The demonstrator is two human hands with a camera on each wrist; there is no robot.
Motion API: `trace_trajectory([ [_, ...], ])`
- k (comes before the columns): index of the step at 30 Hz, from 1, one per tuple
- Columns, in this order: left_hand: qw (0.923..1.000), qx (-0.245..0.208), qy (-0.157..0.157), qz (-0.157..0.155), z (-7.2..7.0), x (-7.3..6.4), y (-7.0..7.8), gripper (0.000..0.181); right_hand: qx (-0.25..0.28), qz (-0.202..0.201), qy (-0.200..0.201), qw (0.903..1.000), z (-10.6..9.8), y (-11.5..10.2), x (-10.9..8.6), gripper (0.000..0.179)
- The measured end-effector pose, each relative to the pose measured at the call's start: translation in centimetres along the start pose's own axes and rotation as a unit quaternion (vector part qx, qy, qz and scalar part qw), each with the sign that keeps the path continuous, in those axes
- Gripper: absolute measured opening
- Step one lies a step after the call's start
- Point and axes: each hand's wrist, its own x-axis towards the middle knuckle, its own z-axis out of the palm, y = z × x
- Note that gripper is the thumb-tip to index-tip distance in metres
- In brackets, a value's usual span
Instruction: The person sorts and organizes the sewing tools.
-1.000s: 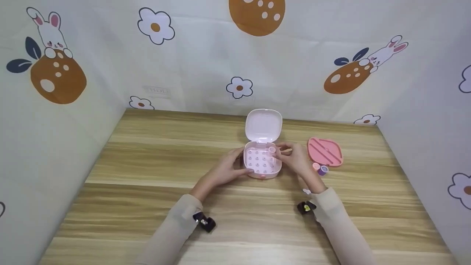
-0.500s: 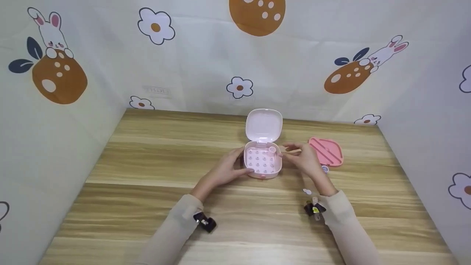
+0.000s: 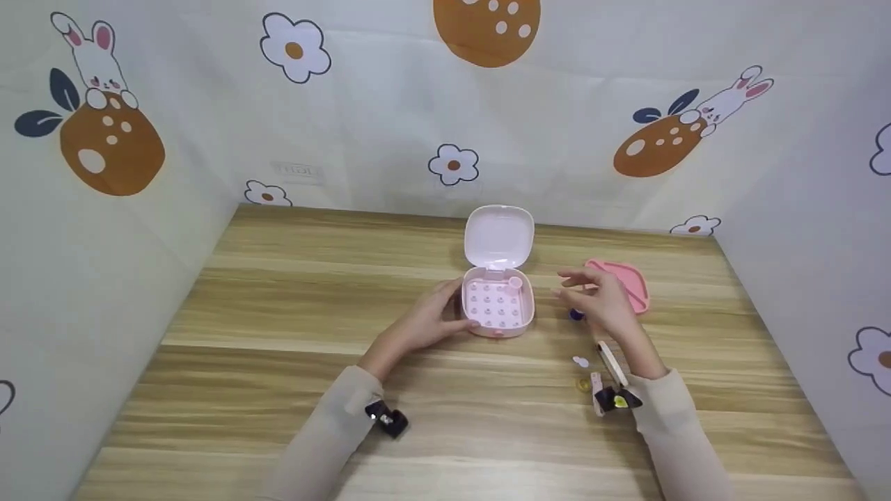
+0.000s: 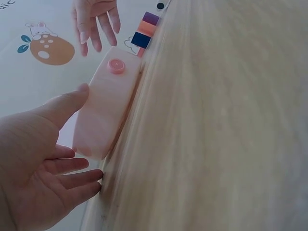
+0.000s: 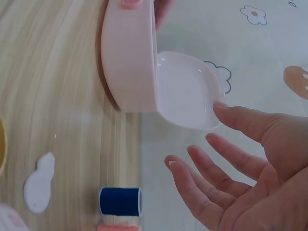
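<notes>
A pale pink box stands on the table with its lid raised; dotted bumps or prints cover its floor. Inside, at the back right corner, sits a small pale pink round piece, seemingly a thread spool. My left hand holds the box at its left side, thumb at the front left corner and fingers along the outer wall. To the box's right my right hand hovers with loosely bent fingers, holding nothing. Below it lies a navy thread spool, with orange and purple spools beyond.
A coral pink divided tray lies behind my right hand. Near my right wrist are a small white gourd-shaped piece, a yellow round item, a pale pink slim item and a white stick. A patterned curtain surrounds the table.
My right hand has let go of the pale pink spool in the box's back right corner and drawn away to the right. My left hand has kept its place on the box.
</notes>
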Motion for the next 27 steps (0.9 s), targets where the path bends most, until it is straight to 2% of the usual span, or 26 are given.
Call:
trace_trajectory([
  [6,0.9999,-0.001,0.002,0.012,0.0,0.0,-0.1,0.085,0.003,0.005,-0.002,1.0000,-1.1,0.5,-0.3,0.042],
  [11,0.9999,-0.005,0.005,0.015,0.1,0.0,-0.1,0.087,0.012,-0.003,0.017,0.9998,-2.0,1.0,-0.6,0.038],
  [17,0.9998,0.001,0.009,0.018,0.1,0.1,0.1,0.086,-0.015,0.023,0.031,0.9991,-3.0,1.3,-1.2,0.039],
  [22,0.9997,0.000,0.009,0.022,0.0,0.0,0.3,0.086,-0.039,0.027,0.042,0.9980,-3.8,1.9,-1.7,0.038],
  [27,0.9998,-0.003,0.010,0.014,0.0,-0.1,0.5,0.086,-0.031,0.031,0.038,0.9983,-4.6,2.6,-2.0,0.036],
])
